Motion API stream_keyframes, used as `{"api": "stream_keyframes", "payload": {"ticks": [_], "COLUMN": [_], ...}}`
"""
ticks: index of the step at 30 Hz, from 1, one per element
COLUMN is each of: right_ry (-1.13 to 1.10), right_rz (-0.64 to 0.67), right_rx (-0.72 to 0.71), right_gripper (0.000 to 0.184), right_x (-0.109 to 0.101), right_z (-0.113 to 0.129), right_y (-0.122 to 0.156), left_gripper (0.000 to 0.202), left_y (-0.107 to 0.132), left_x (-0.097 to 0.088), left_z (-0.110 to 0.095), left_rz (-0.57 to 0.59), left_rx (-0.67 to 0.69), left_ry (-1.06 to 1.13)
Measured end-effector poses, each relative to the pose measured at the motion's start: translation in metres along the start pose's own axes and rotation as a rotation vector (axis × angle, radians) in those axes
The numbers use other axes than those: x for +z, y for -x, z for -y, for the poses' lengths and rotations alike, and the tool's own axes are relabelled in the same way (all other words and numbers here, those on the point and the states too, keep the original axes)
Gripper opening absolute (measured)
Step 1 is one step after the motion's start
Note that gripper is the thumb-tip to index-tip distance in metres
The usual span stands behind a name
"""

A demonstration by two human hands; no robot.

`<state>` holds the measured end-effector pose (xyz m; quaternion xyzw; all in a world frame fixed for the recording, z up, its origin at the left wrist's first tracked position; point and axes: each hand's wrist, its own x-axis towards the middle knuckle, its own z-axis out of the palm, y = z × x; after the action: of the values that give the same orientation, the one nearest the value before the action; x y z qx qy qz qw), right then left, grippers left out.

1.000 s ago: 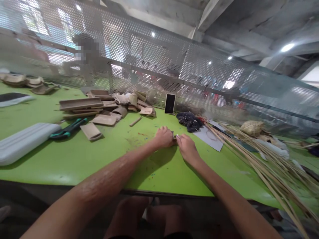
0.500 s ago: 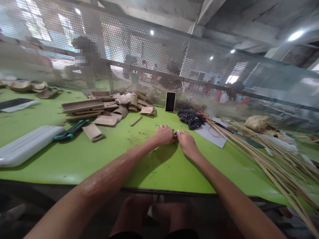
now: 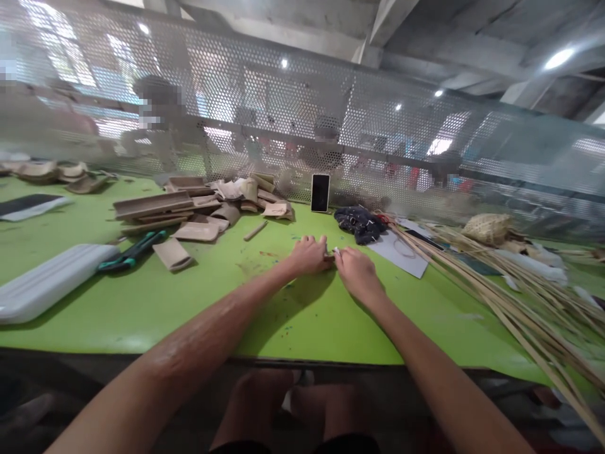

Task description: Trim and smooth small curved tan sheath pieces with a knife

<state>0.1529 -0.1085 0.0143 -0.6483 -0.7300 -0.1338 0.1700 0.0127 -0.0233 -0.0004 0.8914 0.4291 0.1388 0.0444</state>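
- Small brownish piece (image 3: 329,256), mostly hidden by fingers, sits between the two hands, just above or on the middle of the green tabletop (image 3: 326,334); I cannot tell whether it touches the surface.
- Left hand (image 3: 308,255): fingers curled over the piece, grasping it.
- Right hand (image 3: 358,271): fingers bent and pinched around a slim white-tipped item (image 3: 336,251), just beside the left hand; its full shape is hidden.
- Toward the rear edge, beyond the hands, a phone (image 3: 320,193) stands upright, with a crumpled dark cloth (image 3: 358,224) to its right.
- Short stick (image 3: 255,231) lies left of the phone, near a heap of split bamboo pieces (image 3: 154,205) along the rear edge.
- Near the left edge, a white case (image 3: 54,280) lies beside a black-and-teal tool (image 3: 132,253).
- Long pale strips (image 3: 482,290) run from the rear edge past the front right corner, overhanging it.
- Perforated screen (image 3: 278,107) rises behind the rear edge.
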Motion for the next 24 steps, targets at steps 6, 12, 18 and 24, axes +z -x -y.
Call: {"api": "stream_keyframes", "payload": {"ticks": [6, 12, 18, 24], "right_ry": [-0.003, -0.015, -0.099, -0.087], "right_rz": [0.015, 0.009, 0.019, 0.027], "right_rx": [0.036, 0.006, 0.001, -0.006], "right_gripper": [0.038, 0.039, 0.036, 0.035], "right_x": [0.000, 0.003, 0.007, 0.007], "right_z": [0.000, -0.003, -0.005, -0.006], "right_y": [-0.004, -0.004, -0.003, -0.004], "left_gripper": [0.063, 0.066, 0.062, 0.062], "left_y": [0.003, 0.004, 0.004, 0.003], "left_x": [-0.007, -0.008, -0.009, -0.009], "left_z": [-0.002, -0.002, -0.002, -0.002], "left_rz": [0.055, 0.074, 0.076, 0.070], "left_rx": [-0.019, -0.018, -0.019, -0.028], "left_ry": [-0.050, -0.073, -0.057, -0.056]}}
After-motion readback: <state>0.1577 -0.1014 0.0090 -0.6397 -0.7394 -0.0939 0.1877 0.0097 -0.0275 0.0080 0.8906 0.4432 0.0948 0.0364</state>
